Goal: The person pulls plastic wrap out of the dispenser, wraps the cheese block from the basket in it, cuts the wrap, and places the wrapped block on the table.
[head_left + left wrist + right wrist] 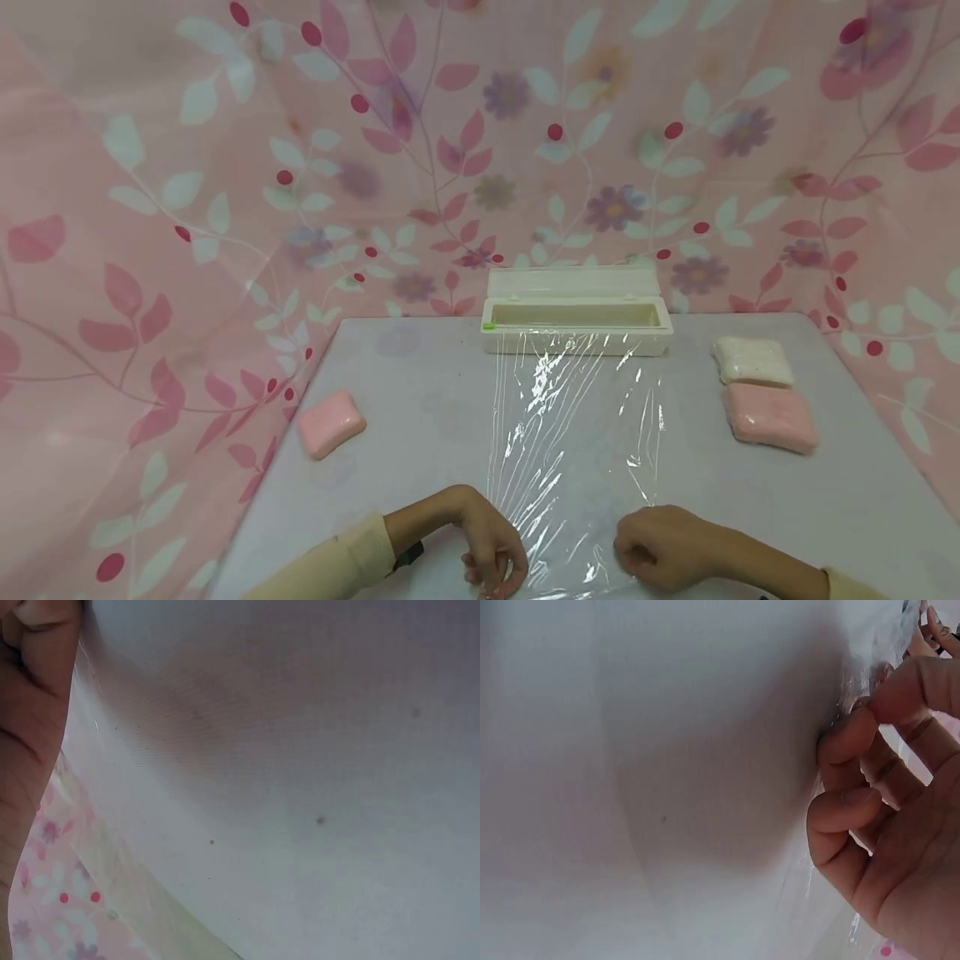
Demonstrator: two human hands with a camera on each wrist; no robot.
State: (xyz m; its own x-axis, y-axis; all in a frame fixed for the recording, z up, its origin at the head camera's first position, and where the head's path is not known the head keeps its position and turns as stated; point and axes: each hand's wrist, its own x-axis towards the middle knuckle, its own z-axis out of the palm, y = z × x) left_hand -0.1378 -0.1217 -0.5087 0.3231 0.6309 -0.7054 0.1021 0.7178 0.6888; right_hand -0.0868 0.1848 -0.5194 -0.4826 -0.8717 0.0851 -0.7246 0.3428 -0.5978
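A sheet of clear cling film (555, 467) stretches from the white dispenser box (577, 342) toward the near edge of the table. At its near left edge my left hand (491, 542) pinches the film between thumb and fingers. My right hand (667, 546) grips the near right edge. In the right wrist view, the thumb and index finger of the right hand (885, 802) meet on the crinkled film (859, 675). Only a strip of the left hand (34, 727) shows in the left wrist view, its fingertips out of frame.
The box's lid (573, 282) stands raised at the back, with a small green tab (489, 326) at its left front. One glossy pink block (332, 423) lies at left. A white block (752, 361) and another pink block (772, 417) lie at right. Floral cloth (450, 167) surrounds the table.
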